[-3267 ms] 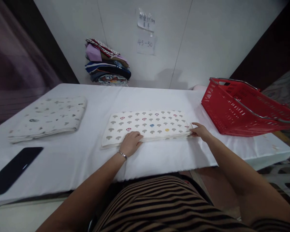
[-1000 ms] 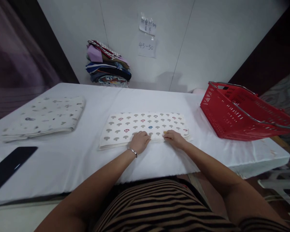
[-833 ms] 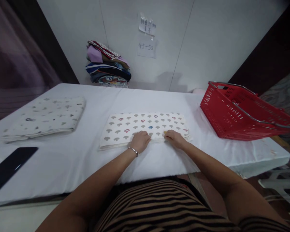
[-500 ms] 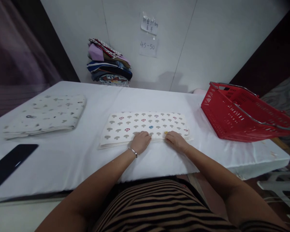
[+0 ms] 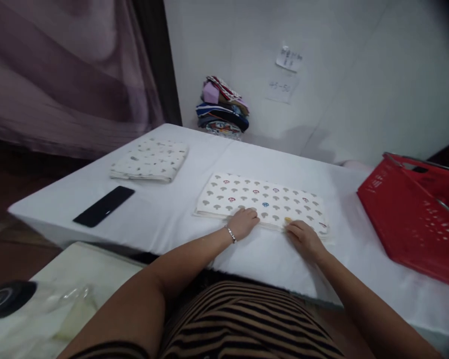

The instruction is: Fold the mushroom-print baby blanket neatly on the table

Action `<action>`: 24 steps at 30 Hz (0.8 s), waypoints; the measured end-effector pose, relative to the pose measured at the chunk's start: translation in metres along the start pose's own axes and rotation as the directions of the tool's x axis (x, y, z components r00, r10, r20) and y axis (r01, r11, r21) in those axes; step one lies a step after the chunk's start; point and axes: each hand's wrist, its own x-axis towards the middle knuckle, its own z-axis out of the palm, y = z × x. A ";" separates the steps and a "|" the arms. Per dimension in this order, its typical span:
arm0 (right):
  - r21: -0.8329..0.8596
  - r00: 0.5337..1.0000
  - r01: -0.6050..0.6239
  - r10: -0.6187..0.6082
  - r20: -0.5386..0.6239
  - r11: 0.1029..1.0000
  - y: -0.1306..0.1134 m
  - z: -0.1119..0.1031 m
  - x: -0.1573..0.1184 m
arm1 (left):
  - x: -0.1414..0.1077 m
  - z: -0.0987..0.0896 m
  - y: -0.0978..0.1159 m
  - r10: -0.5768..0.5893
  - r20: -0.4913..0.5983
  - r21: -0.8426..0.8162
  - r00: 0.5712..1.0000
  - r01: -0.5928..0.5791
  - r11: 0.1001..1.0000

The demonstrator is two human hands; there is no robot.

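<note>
A folded white cloth (image 5: 243, 192) with grey, red and blue mushroom prints lies flat on the white-covered table (image 5: 164, 219) in front of me. My left hand (image 5: 244, 223) is closed on its near edge, fingers bent over the top layer. Further right along that edge, my right hand (image 5: 303, 237) pinches the layers beside a yellow mushroom print. Both thumbs are mostly hidden. At the far left rests a second folded cloth (image 5: 151, 159) with small scattered prints, apart from both hands.
A black phone (image 5: 105, 206) lies at the table's left. A red plastic basket (image 5: 407, 219) with metal handles stands at the right. Stacked folded fabrics (image 5: 224, 109) sit by the wall behind the table. A lower surface (image 5: 86, 269) at near left holds a dark round object (image 5: 9, 299).
My view has swung to the left, so everything sits further right in the picture and the lower surface shows. Both hands keep their places on the mushroom cloth's near edge.
</note>
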 end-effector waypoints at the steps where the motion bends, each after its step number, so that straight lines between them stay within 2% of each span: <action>1: 0.005 1.000 -0.003 0.003 -0.010 1.000 -0.001 0.000 0.002 | -0.004 -0.001 -0.002 -0.013 -0.003 0.011 1.000 0.013 1.000; 5: 0.028 0.999 0.039 -0.038 -0.035 0.999 -0.015 0.007 0.017 | -0.026 -0.007 -0.017 -0.094 -0.008 0.050 0.996 0.095 0.994; 9: 0.069 0.997 0.072 -0.072 -0.004 0.995 -0.027 0.016 0.033 | -0.051 -0.017 -0.036 -0.145 -0.009 0.091 0.989 0.145 0.985; 13: 0.096 0.998 0.047 -0.050 0.031 0.994 -0.026 0.019 0.035 | -0.081 -0.026 -0.056 -0.203 -0.040 0.091 0.978 0.206 0.974; 17: 0.078 0.998 0.058 -0.060 0.032 0.995 -0.022 0.022 0.035 | -0.109 -0.036 -0.078 -0.314 -0.061 0.059 0.948 0.317 0.947; 20: 0.096 0.998 0.055 -0.057 0.017 0.994 -0.022 0.027 0.036 | -0.120 -0.042 -0.094 -0.357 -0.092 0.063 0.930 0.363 0.930; 24: 0.108 0.998 0.051 -0.053 0.017 0.993 -0.024 0.031 0.036 | -0.123 -0.044 -0.105 -0.338 -0.153 0.078 0.929 0.352 0.933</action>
